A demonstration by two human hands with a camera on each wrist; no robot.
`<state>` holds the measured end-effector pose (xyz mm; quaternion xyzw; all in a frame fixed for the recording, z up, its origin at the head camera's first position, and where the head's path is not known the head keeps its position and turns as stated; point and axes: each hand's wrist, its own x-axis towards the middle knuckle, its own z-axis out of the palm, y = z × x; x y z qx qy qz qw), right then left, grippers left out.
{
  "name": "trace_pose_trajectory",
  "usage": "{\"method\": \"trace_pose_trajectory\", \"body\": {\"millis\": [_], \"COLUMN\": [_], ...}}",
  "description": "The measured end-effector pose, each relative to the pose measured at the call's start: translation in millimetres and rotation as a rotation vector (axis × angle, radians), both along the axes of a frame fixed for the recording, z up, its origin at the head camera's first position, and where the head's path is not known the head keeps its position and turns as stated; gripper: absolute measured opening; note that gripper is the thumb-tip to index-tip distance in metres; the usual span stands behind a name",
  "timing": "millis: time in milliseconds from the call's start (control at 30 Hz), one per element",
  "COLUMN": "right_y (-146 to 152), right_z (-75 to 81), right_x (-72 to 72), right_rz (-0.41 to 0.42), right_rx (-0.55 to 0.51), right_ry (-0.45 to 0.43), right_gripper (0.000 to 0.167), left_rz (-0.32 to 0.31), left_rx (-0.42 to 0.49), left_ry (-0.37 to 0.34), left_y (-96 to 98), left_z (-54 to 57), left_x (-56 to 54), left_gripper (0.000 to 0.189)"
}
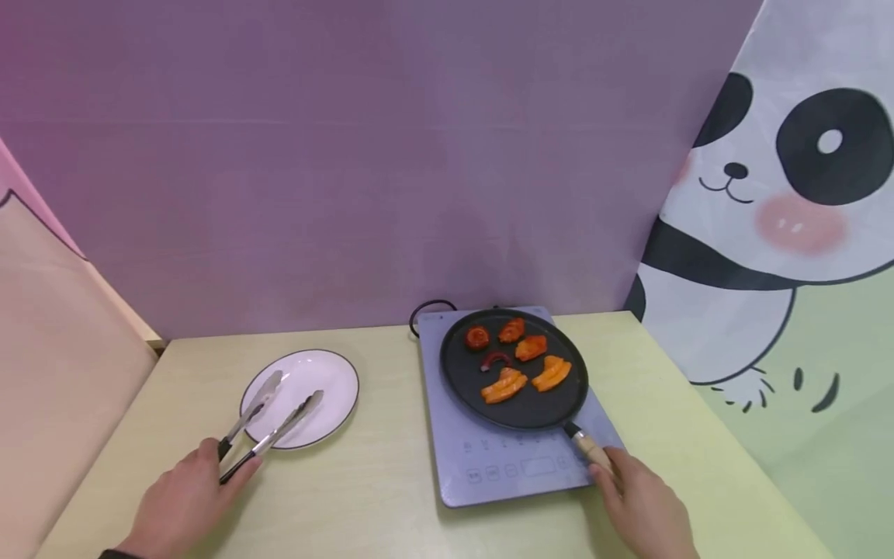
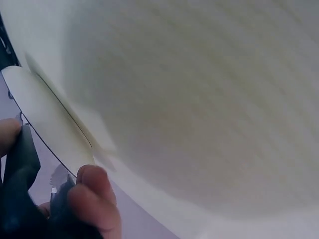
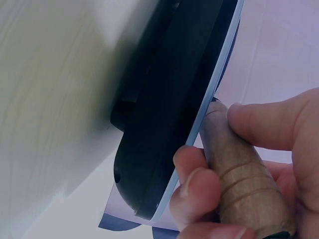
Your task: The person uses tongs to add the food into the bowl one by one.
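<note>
In the head view my left hand (image 1: 185,497) holds metal tongs (image 1: 288,424) by their dark handles. Their two arms are spread apart over a white plate (image 1: 331,380) with a dark rim. My right hand (image 1: 646,505) grips the wooden handle (image 1: 590,449) of a flat black frying pan (image 1: 461,376). In the right wrist view, thumb and fingers wrap round that handle (image 3: 244,184). Several pieces of food lie in the pan: a round red piece (image 1: 477,337), a dark red curved piece (image 1: 497,359), reddish chunks (image 1: 531,347) and orange striped slices (image 1: 504,385).
Beneath the pan is a grey induction cooktop (image 1: 454,466) with a control panel at its front; a black cord (image 1: 433,303) loops behind it. A purple wall (image 1: 391,194) backs the pale wooden table (image 1: 391,435). A panda-print sheet (image 1: 740,326) hangs at the right.
</note>
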<state>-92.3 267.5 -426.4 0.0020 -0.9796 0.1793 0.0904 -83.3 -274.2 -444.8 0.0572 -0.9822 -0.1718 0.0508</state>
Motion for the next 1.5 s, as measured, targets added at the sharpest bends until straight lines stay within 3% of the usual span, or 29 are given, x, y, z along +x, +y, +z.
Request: {"method": "trace_pose_trajectory", "body": {"millis": [233, 767, 1267, 1500], "right_y": [-1, -2, -1, 0], "right_z": [-0.4, 2.6, 2.1, 2.6], "right_x": [-0.2, -1.7, -4.7, -4.6], "right_rz": [-0.016, -0.027, -0.022, -0.017], "right_rx": [0.006, 0.008, 0.014, 0.015], "right_ry": [-0.046, -0.091, -0.100, -0.099], "right_gripper": [0.020, 0.020, 0.022, 0.023], "left_rz": [-0.030, -0.059, -0.116, -0.118], "left_rx": [0.024, 0.035, 0.030, 0.021], "left_ry": [-0.051, -0.028, 0.078, 0.076], "left_y": [-11.8, -29.7, -36.6, -36.3], "left_z": [0.3, -9.0, -15.4, -15.3], "left_x": [-2.9, 5.0, 5.6, 6.0], "left_gripper": [0.070, 0.062, 0.054, 0.053]}}
